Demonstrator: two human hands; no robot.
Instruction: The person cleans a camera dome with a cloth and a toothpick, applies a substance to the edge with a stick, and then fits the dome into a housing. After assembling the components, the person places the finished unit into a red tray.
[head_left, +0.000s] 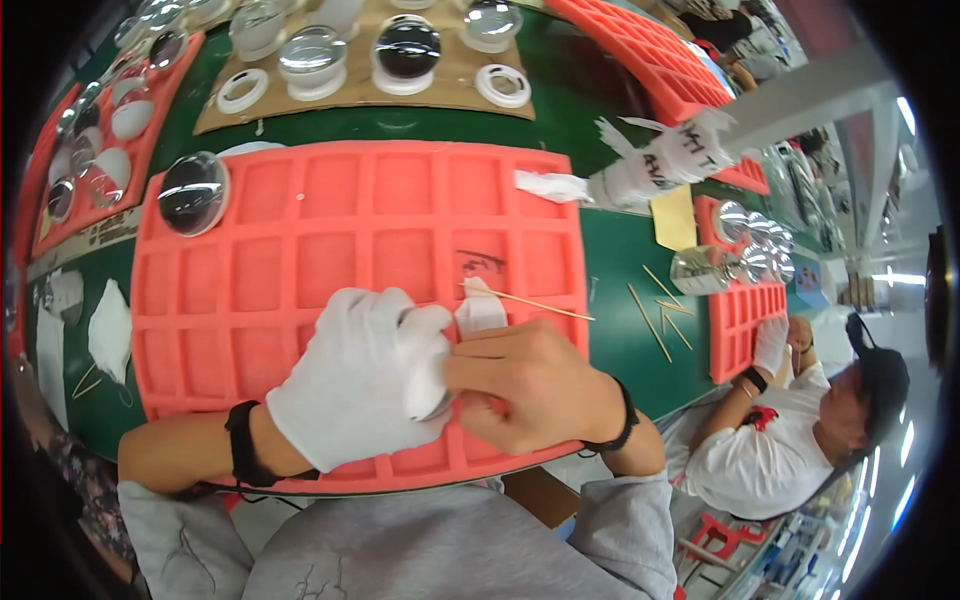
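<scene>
My left hand (350,385), in a white glove, is closed around a rounded white piece (427,372) with a thin dark edge low on it. Bare and with its fingers curled, my right hand (530,385) presses against the right side of that piece; whatever its fingertips pinch is hidden. Both hands are over the near part of a red foam tray (345,235) with rectangular pockets. Just beyond them, a folded white wipe (481,312) lies in the tray with a thin wooden stick (540,303) across it. A clear dome with a dark inside (193,194) sits at the tray's far left corner.
Beyond the tray, cardboard (370,112) bears several domes and white rings. Loose wooden sticks (650,322), a yellow paper (675,218) and a wrapped white post (660,165) are on the right. Another white wipe (110,330) lies left. A co-worker (790,430) sits at right.
</scene>
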